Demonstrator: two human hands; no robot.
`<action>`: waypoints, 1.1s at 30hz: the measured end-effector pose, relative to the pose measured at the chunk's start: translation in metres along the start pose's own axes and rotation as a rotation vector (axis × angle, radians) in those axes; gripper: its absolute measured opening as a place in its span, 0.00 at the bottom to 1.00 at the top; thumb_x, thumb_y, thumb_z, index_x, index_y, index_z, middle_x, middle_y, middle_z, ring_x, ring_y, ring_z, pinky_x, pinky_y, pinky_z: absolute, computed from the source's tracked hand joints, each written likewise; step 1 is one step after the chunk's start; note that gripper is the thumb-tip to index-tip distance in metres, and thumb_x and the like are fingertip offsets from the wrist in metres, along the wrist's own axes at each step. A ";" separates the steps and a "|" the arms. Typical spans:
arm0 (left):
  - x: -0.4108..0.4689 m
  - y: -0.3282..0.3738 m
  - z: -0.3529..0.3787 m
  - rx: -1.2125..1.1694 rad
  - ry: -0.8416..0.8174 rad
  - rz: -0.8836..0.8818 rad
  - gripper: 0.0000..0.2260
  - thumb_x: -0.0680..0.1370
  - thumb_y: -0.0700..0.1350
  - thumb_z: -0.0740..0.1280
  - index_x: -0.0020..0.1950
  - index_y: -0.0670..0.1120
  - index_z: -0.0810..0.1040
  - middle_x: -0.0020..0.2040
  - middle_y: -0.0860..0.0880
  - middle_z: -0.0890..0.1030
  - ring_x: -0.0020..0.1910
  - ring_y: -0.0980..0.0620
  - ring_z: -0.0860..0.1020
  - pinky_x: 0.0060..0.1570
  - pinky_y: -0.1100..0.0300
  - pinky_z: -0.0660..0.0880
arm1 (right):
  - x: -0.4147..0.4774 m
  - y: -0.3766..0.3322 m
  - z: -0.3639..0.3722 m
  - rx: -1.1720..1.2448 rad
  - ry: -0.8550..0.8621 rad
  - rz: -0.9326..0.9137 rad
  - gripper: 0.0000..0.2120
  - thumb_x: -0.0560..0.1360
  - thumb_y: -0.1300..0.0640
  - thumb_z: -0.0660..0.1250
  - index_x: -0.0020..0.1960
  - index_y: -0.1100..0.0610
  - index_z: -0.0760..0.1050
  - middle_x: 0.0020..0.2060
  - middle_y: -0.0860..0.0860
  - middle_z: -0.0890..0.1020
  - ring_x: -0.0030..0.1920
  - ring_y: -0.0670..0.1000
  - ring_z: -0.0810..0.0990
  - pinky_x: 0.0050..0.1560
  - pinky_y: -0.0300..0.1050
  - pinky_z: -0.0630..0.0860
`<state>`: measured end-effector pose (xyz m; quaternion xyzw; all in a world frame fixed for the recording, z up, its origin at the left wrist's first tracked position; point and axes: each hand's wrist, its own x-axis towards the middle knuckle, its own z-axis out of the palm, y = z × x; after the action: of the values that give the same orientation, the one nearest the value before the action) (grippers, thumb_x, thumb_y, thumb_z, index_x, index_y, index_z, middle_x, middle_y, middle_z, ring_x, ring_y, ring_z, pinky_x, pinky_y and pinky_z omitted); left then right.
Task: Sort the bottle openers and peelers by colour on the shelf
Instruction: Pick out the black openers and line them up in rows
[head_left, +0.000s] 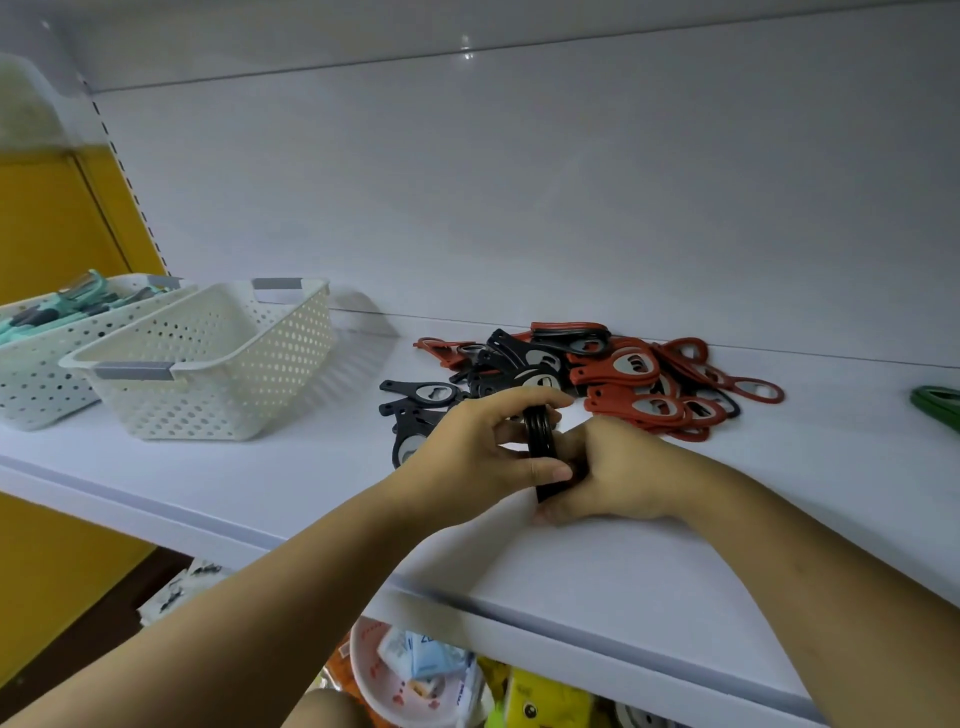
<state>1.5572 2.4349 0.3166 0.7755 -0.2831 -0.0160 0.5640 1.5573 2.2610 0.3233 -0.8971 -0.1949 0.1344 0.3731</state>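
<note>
The step in hand looks like squaring up a small stack of black bottle openers (540, 436) so they sit flat against each other. To do it well, I think both hands should squeeze gently from the two sides and tap the stack's bottom edge on the shelf (260, 499), so no opener sticks out. Then the whole stack can go down in one spot, away from the red bottle openers (639, 387), which lie in a heap just behind the hands. More loose black openers (415, 402) lie to the left of the hands, and some are mixed into the edge of the red heap, so those need picking out too. The left hand (467, 452) grips the stack: its fingers (530, 402) bend over the top and its thumb presses the near side. The right hand (618, 478) is curled too and holds the low end of the stack, close to the shelf; its fingertips are hard to see. The stack stands on its edge between the two hands, near the front of the shelf. A white basket (218, 358) sits off to the left, and a second basket (31, 374) beside it holds teal peelers (78, 306).
</note>
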 end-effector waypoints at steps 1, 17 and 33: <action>0.001 -0.001 0.000 0.005 0.002 0.004 0.25 0.69 0.34 0.75 0.56 0.60 0.76 0.54 0.47 0.80 0.53 0.52 0.81 0.55 0.50 0.79 | -0.001 -0.001 -0.003 0.027 -0.016 0.009 0.11 0.66 0.56 0.77 0.31 0.50 0.76 0.26 0.46 0.77 0.28 0.45 0.73 0.31 0.38 0.69; 0.019 0.018 0.015 -0.411 -0.117 0.033 0.19 0.69 0.32 0.71 0.55 0.48 0.79 0.46 0.45 0.81 0.48 0.38 0.81 0.49 0.52 0.81 | -0.050 0.006 0.000 0.172 0.281 0.142 0.09 0.69 0.55 0.75 0.32 0.57 0.80 0.23 0.46 0.68 0.25 0.44 0.63 0.28 0.37 0.59; 0.086 0.044 0.112 -0.735 -0.497 -0.101 0.19 0.66 0.34 0.70 0.57 0.44 0.79 0.51 0.42 0.82 0.49 0.41 0.83 0.46 0.51 0.81 | -0.138 0.024 -0.052 0.177 0.567 0.501 0.18 0.67 0.53 0.77 0.22 0.53 0.75 0.17 0.42 0.63 0.20 0.43 0.61 0.26 0.36 0.57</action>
<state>1.5722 2.2895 0.3401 0.5091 -0.3477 -0.3289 0.7154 1.4604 2.1514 0.3550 -0.8828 0.1533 -0.0156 0.4438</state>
